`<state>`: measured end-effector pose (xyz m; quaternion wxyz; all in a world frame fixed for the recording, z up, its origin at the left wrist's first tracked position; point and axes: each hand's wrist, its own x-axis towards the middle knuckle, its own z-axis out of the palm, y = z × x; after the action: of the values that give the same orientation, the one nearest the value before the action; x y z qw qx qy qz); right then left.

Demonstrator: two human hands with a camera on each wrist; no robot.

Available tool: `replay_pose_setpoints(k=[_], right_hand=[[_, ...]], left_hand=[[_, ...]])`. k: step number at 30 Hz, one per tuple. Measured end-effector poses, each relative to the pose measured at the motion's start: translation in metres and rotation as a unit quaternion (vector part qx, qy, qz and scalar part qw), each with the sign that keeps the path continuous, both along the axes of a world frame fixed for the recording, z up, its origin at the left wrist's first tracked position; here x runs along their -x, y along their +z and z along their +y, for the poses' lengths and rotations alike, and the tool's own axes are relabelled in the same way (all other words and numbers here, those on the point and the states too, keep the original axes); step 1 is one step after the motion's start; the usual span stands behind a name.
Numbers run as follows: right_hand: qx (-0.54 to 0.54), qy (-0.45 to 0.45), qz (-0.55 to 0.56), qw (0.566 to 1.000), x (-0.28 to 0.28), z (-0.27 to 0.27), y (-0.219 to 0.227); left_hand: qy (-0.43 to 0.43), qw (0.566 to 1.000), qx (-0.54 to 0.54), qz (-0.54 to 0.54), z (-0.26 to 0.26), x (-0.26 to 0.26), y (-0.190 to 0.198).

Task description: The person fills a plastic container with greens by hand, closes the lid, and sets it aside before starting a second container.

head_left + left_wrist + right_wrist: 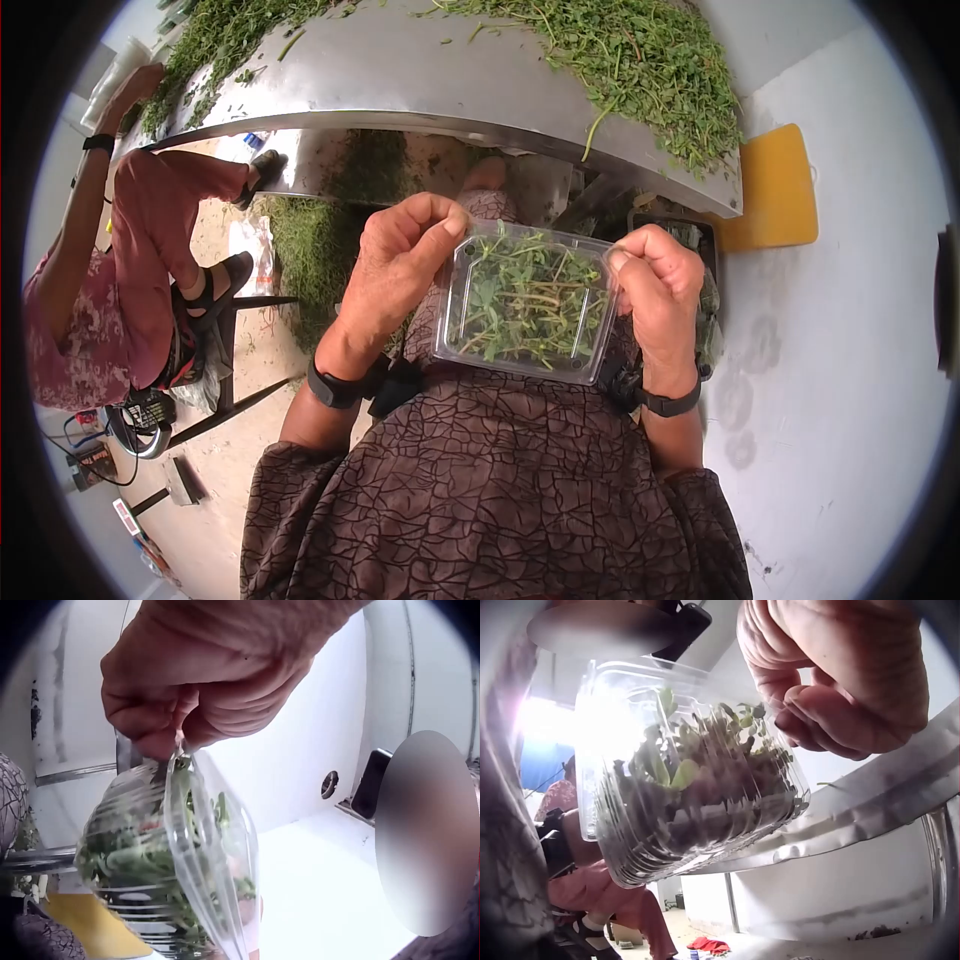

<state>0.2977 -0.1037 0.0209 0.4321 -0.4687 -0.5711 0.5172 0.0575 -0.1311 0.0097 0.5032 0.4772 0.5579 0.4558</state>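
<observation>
A clear plastic clamshell box with green leafy stems inside is held up over the person's lap, its lid lying over the greens. The left hand pinches its far left corner between thumb and fingers. At the far right corner, the right hand pinches the rim with its thumb on top. In the left wrist view, the fingertips grip the edge where the lid meets the ribbed base. The ribbed box wall shows below the right hand in the right wrist view.
A metal table stands ahead, with a pile of greens at its right and more greens at its left. Another person sits at the left. A yellow board leans by the right wall. Greens also lie below the table.
</observation>
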Motion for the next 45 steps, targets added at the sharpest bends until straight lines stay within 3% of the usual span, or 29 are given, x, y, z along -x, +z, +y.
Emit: replay_pose_setpoints(k=[2, 7, 17, 22, 33, 37, 43, 45], right_hand=[[0.018, 0.01, 0.001, 1.0, -0.001, 0.002, -0.002], [0.062, 0.028, -0.021, 0.997, -0.002, 0.007, -0.007], [0.133, 0.097, -0.061, 0.984, -0.011, 0.006, -0.005], [0.13, 0.1, -0.033, 0.986, -0.015, 0.003, -0.009], [0.034, 0.079, -0.042, 0.995, -0.023, 0.002, -0.026], [0.106, 0.037, -0.027, 0.993, -0.026, 0.002, -0.02], [0.082, 0.028, -0.026, 0.996, -0.034, -0.002, -0.032], [0.058, 0.026, -0.007, 0.998, -0.04, -0.004, -0.041]], left_hand=[[-0.035, 0.998, 0.058, -0.001, 0.001, 0.006, 0.003], [-0.093, 0.992, 0.08, 0.023, 0.005, 0.017, 0.002], [-0.136, 0.988, 0.053, 0.055, 0.004, 0.017, 0.006], [-0.123, 0.989, 0.075, -0.015, 0.001, 0.013, 0.001], [-0.121, 0.991, 0.058, 0.016, 0.009, 0.001, -0.004], [-0.103, 0.987, 0.114, -0.041, 0.019, -0.004, -0.016], [-0.178, 0.978, 0.104, -0.02, 0.026, -0.008, -0.025], [-0.183, 0.975, 0.111, -0.058, 0.027, -0.011, -0.03]])
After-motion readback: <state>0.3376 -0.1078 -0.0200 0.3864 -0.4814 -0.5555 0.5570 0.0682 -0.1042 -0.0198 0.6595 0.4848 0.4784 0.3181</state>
